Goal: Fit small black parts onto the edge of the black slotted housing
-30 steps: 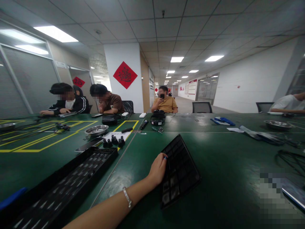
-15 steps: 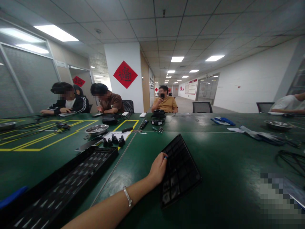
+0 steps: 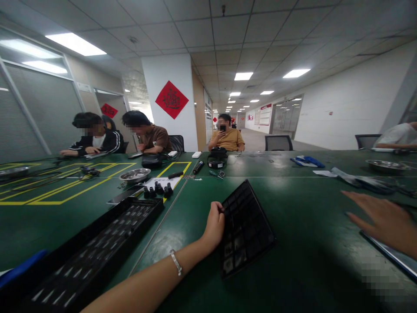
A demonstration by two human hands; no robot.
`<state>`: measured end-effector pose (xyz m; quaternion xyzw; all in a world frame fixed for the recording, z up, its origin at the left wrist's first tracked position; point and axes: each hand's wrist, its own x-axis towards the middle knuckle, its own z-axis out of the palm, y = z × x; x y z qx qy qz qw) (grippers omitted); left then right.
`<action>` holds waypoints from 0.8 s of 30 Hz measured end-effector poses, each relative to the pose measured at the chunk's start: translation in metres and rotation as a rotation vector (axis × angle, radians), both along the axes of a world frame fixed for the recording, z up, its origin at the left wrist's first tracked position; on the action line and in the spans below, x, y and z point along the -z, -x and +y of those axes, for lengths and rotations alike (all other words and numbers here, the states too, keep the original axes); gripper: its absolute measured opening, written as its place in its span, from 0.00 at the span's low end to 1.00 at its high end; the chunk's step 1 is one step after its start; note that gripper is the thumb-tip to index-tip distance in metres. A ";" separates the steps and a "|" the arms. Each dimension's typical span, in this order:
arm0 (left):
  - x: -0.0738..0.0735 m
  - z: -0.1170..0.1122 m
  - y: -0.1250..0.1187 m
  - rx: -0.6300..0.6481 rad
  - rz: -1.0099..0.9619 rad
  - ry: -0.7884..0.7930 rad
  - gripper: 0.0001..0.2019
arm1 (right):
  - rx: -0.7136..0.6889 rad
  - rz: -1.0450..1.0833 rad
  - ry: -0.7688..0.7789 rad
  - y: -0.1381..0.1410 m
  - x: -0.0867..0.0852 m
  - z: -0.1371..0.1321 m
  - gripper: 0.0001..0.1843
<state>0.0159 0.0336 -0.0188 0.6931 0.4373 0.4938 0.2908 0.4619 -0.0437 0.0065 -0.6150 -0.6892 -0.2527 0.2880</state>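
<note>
Far left, near edge: a long black plastic tray with rows of small pale parts [image 3: 97,243] lies on the dark green table [image 3: 309,208], with a blue object [image 3: 19,267] at its near end, cut off by the frame. Behind it stand a round metal dish [image 3: 134,175] and a cluster of small black cylindrical parts [image 3: 158,189] on a white sheet.

Centre: the left hand [image 3: 213,226], silver bracelet [image 3: 176,263] on the wrist, is curled closed over the left rim of a black gridded plastic tray [image 3: 247,230]. The fingers wrap the edge; the thumb is hidden. The tray sits mid-table, just right of the seam. Its held side looks slightly raised, though I cannot tell for certain. A few near cells seem to hold something pale.

Right: the right hand [image 3: 384,219] is spread flat and wide open, palm down, holding nothing. It is above or on the table beside a flat glossy slab [image 3: 391,256], which is partly blurred.

Other people sit along the far side, well apart.

Risk, as a judgement: the grip is one-handed and on one rim only. If the tray tips further, loose contents could slide out of their cells or the tray could twist free. The open hand could also nudge the slab.
</note>
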 end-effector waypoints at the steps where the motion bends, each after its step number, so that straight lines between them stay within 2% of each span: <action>1: 0.001 0.001 0.000 -0.013 -0.006 -0.006 0.11 | -0.072 -0.028 0.078 0.022 0.004 0.012 0.34; 4: 0.005 0.005 0.000 -0.028 -0.024 -0.021 0.13 | -0.292 0.020 0.228 0.105 0.020 0.034 0.28; 7: 0.005 0.005 -0.001 -0.003 -0.062 -0.058 0.13 | -0.550 0.126 0.352 0.182 0.031 0.039 0.26; 10: 0.001 0.002 -0.002 0.054 -0.147 -0.116 0.08 | -0.762 0.237 0.414 0.225 0.029 0.039 0.24; 13: -0.004 -0.001 -0.003 0.080 -0.212 -0.093 0.06 | -0.910 0.306 0.451 0.237 0.022 0.042 0.24; 15: -0.005 -0.002 -0.003 0.061 -0.215 -0.087 0.06 | -0.946 0.317 0.464 0.236 0.022 0.044 0.25; 20: -0.003 -0.004 -0.007 -0.036 -0.201 -0.103 0.06 | -0.855 0.308 0.453 0.228 0.033 0.045 0.27; 24: -0.004 -0.009 -0.008 -0.098 -0.140 -0.147 0.08 | -0.867 0.232 0.436 0.225 0.039 0.047 0.30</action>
